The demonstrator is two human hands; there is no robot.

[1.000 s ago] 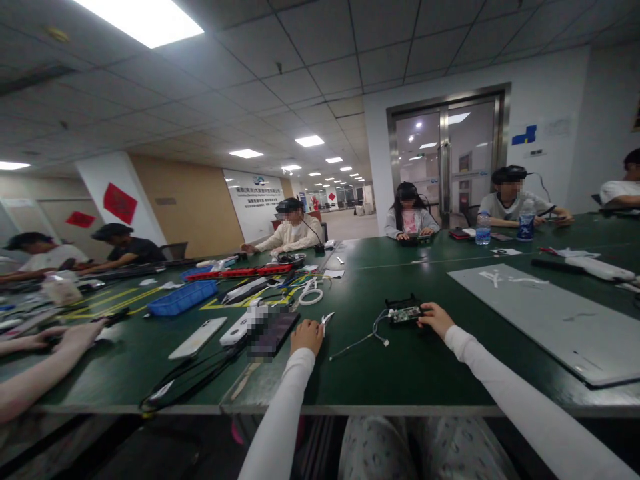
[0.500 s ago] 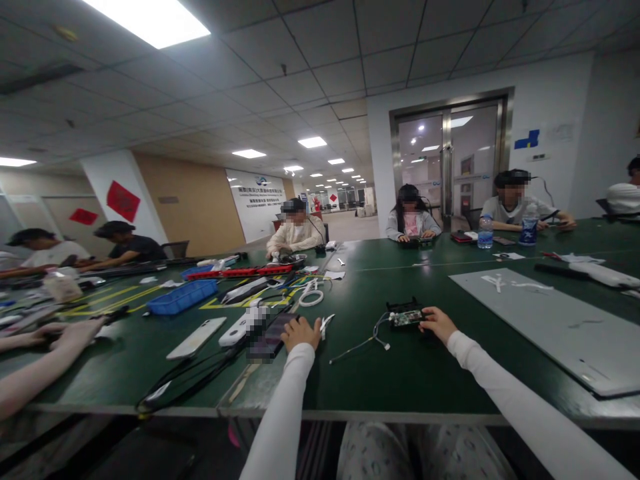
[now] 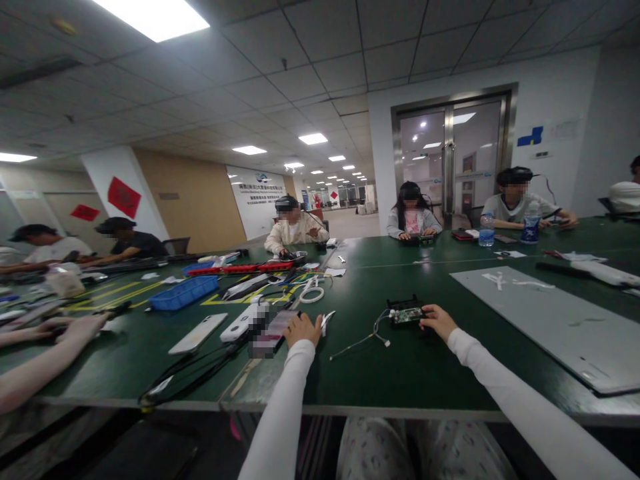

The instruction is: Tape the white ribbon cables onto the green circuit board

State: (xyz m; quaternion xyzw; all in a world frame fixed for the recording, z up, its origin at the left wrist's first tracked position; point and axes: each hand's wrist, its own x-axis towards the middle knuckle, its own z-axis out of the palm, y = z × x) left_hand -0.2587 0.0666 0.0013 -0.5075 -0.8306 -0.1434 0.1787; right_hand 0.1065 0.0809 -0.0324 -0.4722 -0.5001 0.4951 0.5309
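A glossy green table (image 3: 350, 383) fills the foreground of a tile-ceilinged room with metal-framed glass doors (image 3: 423, 167). A smooth grey rectangular panel (image 3: 530, 333) lies at right. The circuit board (image 3: 409, 314) (set in a black frame, thin grey wires (image 3: 371, 335) trailing) lies between the hands; the right hand (image 3: 440, 324) pinches its right edge. The left hand (image 3: 303, 329), loosely spread, rests at a flat, dark device (image 3: 279, 327).

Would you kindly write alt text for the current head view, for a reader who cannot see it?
A person's right hand holds a circuit board with trailing wires on a green table; the left hand is beside a flat device. Other people sit nearby.
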